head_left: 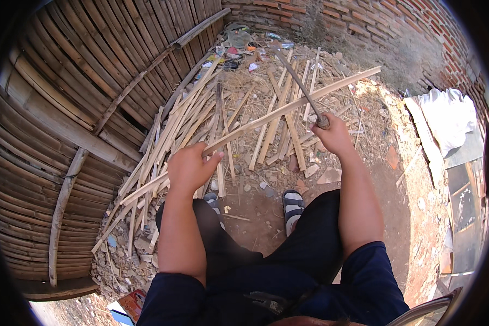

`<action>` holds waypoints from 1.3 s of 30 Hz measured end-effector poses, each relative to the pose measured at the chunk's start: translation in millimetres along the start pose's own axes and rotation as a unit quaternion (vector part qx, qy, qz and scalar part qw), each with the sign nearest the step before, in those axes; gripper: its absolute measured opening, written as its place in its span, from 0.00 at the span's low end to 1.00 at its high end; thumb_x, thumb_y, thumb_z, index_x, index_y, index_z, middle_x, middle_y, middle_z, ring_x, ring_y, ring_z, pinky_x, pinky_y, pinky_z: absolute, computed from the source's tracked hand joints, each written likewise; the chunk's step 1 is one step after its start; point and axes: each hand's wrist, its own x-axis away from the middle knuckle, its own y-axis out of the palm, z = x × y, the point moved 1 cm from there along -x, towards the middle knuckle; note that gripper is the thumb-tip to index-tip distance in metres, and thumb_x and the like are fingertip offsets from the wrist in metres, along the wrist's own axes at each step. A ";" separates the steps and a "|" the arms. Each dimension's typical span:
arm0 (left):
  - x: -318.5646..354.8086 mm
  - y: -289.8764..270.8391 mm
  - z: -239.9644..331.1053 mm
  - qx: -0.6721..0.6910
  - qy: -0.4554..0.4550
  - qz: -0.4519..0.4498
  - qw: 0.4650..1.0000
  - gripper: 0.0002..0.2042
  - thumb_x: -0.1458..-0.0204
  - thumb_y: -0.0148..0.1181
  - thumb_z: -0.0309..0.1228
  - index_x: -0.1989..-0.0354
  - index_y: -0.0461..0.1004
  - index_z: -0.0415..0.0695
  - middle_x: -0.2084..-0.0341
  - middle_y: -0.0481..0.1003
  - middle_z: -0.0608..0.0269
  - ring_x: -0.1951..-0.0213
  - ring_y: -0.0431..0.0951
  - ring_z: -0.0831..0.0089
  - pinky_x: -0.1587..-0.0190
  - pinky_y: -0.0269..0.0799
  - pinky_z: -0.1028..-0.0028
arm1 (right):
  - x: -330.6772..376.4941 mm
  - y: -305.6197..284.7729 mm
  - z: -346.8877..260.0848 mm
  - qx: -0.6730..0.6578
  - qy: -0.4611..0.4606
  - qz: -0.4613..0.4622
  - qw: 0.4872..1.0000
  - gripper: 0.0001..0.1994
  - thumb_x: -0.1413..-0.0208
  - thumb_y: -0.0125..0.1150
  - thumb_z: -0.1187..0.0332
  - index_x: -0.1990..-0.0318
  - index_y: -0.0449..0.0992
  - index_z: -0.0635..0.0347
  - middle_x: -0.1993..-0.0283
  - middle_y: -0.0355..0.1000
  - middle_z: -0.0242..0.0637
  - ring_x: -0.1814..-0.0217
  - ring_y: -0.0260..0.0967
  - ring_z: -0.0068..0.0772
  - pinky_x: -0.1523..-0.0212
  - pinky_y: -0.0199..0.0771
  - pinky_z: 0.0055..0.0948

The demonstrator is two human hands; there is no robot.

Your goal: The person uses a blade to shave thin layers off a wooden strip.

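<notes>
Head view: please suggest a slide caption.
Left hand holds a long wooden strip, right hand a long blade, over scattered strips.

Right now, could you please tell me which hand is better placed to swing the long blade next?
Probably the right hand: it grips the long blade, while the left hand holds the wooden strip.

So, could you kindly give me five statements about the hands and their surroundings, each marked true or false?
1. The left hand holds a long wooden strip. True.
2. The right hand is empty. False: it grips a long-bladed tool.
3. Many loose wooden strips lie below the slatted wall. True.
4. The brick wall is nearest the feet. False: it stands at the far side.
5. Sandals are worn. True.
</notes>
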 end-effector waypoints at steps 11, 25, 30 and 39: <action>2.9 -2.0 -11.3 0.020 0.000 0.015 1.000 0.25 0.46 0.72 0.56 0.66 0.83 0.43 0.78 0.81 0.55 0.70 0.84 0.51 0.65 0.76 0.56 | 7.9 20.5 -42.4 0.084 -0.101 -0.119 0.984 0.18 0.43 0.74 0.57 0.50 0.83 0.56 0.60 0.82 0.52 0.54 0.82 0.59 0.51 0.80 0.51; -1.2 1.9 6.2 0.015 -0.019 -0.006 1.000 0.25 0.46 0.72 0.56 0.68 0.82 0.42 0.77 0.82 0.56 0.69 0.84 0.52 0.64 0.77 0.55 | 16.4 14.5 -45.6 0.080 -0.098 -0.111 0.986 0.17 0.45 0.75 0.59 0.52 0.83 0.59 0.60 0.82 0.54 0.55 0.81 0.60 0.52 0.80 0.51; 2.1 -0.3 -10.4 0.013 -0.020 -0.005 1.000 0.26 0.47 0.73 0.58 0.69 0.83 0.43 0.78 0.82 0.57 0.69 0.84 0.52 0.65 0.77 0.55 | 22.0 27.1 -69.0 0.126 -0.163 -0.178 0.962 0.15 0.45 0.74 0.60 0.55 0.83 0.57 0.62 0.82 0.53 0.56 0.81 0.59 0.54 0.80 0.52; -0.7 -11.0 -14.8 0.023 -0.045 0.009 0.999 0.26 0.49 0.74 0.58 0.71 0.82 0.43 0.79 0.81 0.56 0.70 0.84 0.51 0.65 0.77 0.55 | -11.7 -21.5 30.2 -0.033 0.065 0.062 0.995 0.23 0.44 0.76 0.57 0.49 0.82 0.65 0.62 0.83 0.52 0.59 0.83 0.49 0.54 0.80 0.44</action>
